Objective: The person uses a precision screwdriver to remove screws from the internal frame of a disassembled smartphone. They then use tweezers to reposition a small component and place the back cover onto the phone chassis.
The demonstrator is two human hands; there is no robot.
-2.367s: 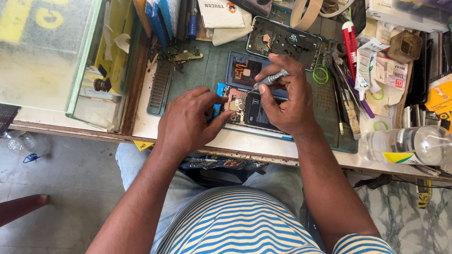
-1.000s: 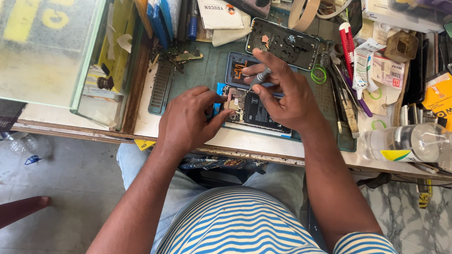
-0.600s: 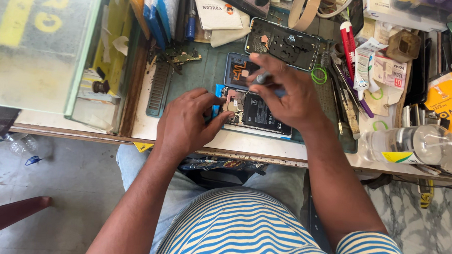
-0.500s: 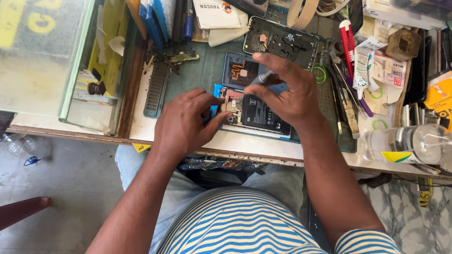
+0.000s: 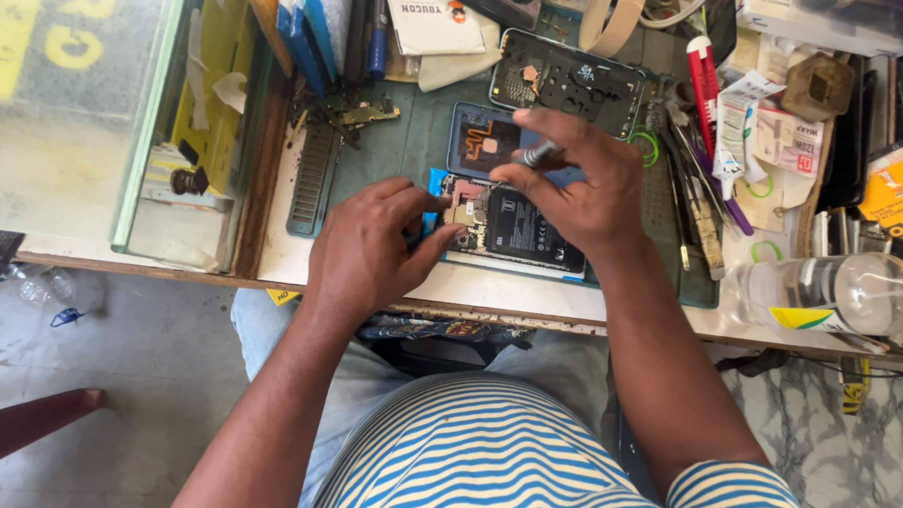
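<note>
Far left: a glass display case (image 5: 77, 101) with yellow lettering, standing at the end of the worktop (image 5: 371, 276). Just beside it, a black ridged strip (image 5: 314, 179) lies on the worktop's pale surface, and small loose metal parts (image 5: 351, 115) sit above it on the green mat (image 5: 395, 152).

Left hand (image 5: 367, 251): palm down at the near edge of the worktop, fingers bent, fingertips pressing on the left end of the opened phone (image 5: 512, 226); grip not closed around anything, only bearing down.

Opened phone: back removed, lying flat on the mat at centre, circuit board at its left end, black battery at its middle, between the two hands.

Above it, a blue back cover (image 5: 480, 140) and, farther back, a dark inner frame (image 5: 568, 78), both flat on the mat.

Right hand (image 5: 584, 184): thumb and fingers pinching a slim screwdriver (image 5: 535, 155), its tip angled down-left toward the phone's board; whether the tip touches cannot be told.

Right of the hand: tweezers and hand tools (image 5: 699, 193), a red-handled tool (image 5: 703, 78), paper packets (image 5: 776, 130), and a clear plastic bottle (image 5: 830, 297) lying on its side.
</note>
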